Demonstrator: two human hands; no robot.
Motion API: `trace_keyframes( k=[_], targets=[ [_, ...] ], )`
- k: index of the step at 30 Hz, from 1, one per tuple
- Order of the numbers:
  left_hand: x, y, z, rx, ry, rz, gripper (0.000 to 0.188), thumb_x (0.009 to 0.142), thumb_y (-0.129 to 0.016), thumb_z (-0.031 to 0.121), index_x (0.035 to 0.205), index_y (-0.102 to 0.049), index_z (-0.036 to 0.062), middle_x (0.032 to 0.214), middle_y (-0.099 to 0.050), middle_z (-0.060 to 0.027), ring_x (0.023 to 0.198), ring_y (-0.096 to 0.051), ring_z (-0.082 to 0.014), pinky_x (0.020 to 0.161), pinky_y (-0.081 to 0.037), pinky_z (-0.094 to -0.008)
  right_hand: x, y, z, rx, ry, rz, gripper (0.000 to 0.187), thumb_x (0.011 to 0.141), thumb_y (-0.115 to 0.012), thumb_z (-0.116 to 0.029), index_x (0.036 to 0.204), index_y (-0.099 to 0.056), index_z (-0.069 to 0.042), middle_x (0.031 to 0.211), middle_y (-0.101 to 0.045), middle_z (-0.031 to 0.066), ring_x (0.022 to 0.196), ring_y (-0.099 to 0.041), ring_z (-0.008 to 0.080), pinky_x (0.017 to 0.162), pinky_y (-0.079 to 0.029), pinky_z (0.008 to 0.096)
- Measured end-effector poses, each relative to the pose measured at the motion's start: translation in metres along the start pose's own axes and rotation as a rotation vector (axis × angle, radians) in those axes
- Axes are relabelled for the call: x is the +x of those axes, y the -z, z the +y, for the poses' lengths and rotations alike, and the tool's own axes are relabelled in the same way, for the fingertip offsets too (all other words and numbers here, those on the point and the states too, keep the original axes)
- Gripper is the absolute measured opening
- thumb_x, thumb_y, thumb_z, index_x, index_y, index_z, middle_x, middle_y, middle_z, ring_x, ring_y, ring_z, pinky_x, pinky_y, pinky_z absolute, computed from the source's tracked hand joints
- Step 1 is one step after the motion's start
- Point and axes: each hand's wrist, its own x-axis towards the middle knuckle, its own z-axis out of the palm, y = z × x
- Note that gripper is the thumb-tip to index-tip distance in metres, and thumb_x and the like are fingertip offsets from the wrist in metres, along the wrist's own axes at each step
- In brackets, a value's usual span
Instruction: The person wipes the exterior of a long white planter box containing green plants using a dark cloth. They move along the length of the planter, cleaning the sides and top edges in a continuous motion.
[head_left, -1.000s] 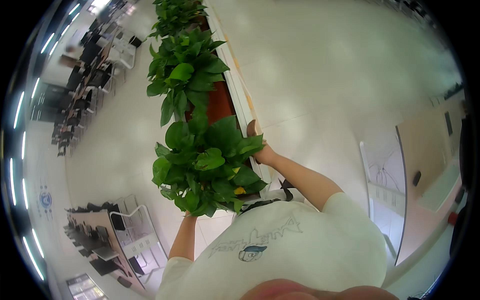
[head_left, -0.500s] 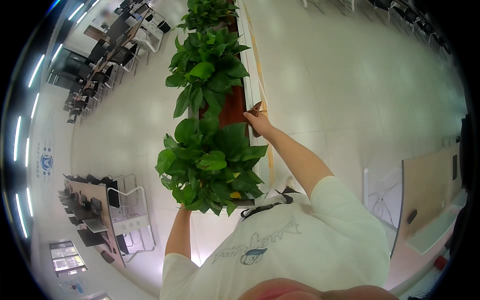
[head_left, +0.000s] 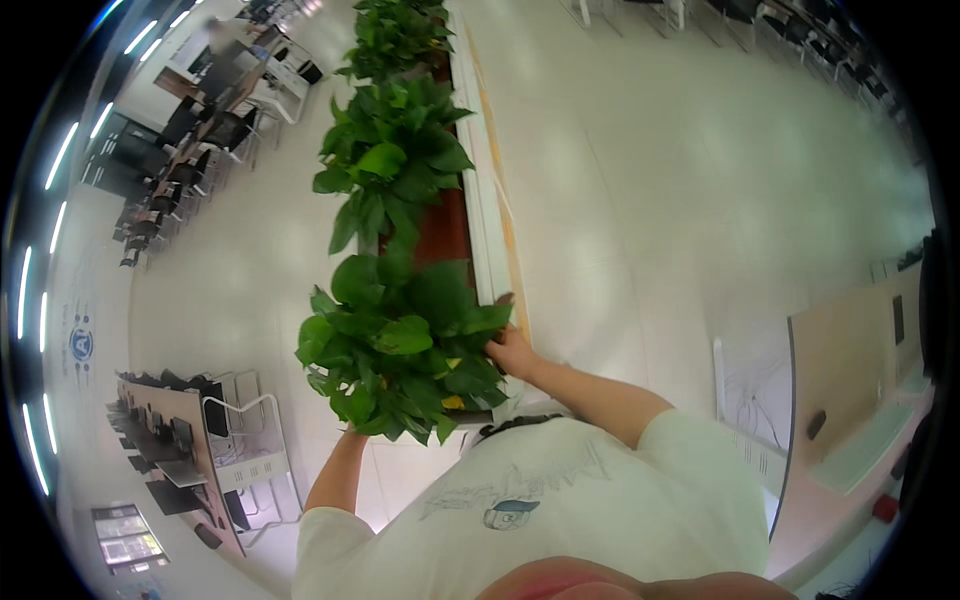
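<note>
In front of me stands a leafy green potted plant (head_left: 405, 335), at the near end of a long planter with a reddish-brown top (head_left: 443, 235). My right hand (head_left: 512, 352) is at the plant's right side, next to the planter's white edge. Its fingers are closed on a brown, withered-looking leaf (head_left: 507, 299), of which only the tip shows. My left hand (head_left: 352, 431) reaches under the foliage at the plant's near left, and its fingers are hidden by leaves. A yellowed leaf (head_left: 453, 403) shows low among the green ones.
More leafy plants (head_left: 390, 135) line the planter away from me. Desks with chairs and monitors (head_left: 165, 440) stand at the left, and others run along the far left. At the right is a light wooden desk (head_left: 850, 370) with cables beside it. Pale tiled floor (head_left: 620, 200) lies right of the planter.
My right hand has come back toward me along the planter's edge, carrying the brown leaf. My left hand stays under the near plant. The whole view has shifted slightly.
</note>
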Motion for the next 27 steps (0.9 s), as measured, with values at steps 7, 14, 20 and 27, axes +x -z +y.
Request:
trace_keyframes(
  k=[7,14,20,27],
  targets=[
    [-0.006,0.01,-0.002,-0.045,0.019,0.013,0.042,0.1,-0.059,0.021,0.139,-0.05,0.0071,0.131,-0.059,-0.0077,0.115,-0.059,-0.021,0.1,-0.051,-0.0388,0.009,-0.004,-0.016,-0.163,-0.06,0.014,0.025,0.097,-0.061,-0.013,0.12,-0.06,-0.006,0.107,-0.068,0.0067,0.097,-0.064,0.0167,0.081,-0.052,0.0327],
    [-0.011,0.024,-0.018,-0.083,0.042,0.019,0.042,0.099,-0.06,0.021,0.138,-0.051,0.0068,0.129,-0.06,-0.0091,0.113,-0.061,-0.0219,0.097,-0.053,-0.0396,0.084,0.02,-0.005,-0.121,-0.142,0.103,0.025,0.095,-0.062,-0.02,0.109,-0.063,0.0,0.094,-0.066,0.0041,0.086,-0.063,0.0159,0.076,-0.052,0.0319],
    [-0.005,0.008,-0.012,0.286,-0.121,-0.015,0.042,0.1,-0.06,0.02,0.138,-0.051,0.0056,0.129,-0.06,-0.0101,0.111,-0.062,-0.0207,0.095,-0.055,-0.0396,0.119,0.025,-0.032,0.048,-0.108,0.109,0.026,0.096,-0.062,-0.024,0.109,-0.062,-0.001,0.093,-0.065,0.0021,0.082,-0.06,0.0119,0.071,-0.049,0.0285],
    [-0.01,0.04,-0.024,0.175,-0.035,0.16,0.048,0.102,-0.056,0.02,0.144,-0.045,0.0004,0.136,-0.057,-0.0114,0.117,-0.06,-0.0213,0.099,-0.052,-0.0367,0.082,-0.007,-0.044,-0.076,-0.12,0.19,0.036,0.098,-0.063,-0.034,0.12,-0.06,-0.006,0.106,-0.067,0.0039,0.09,-0.064,0.0149,0.076,-0.052,0.0307]
  ],
)
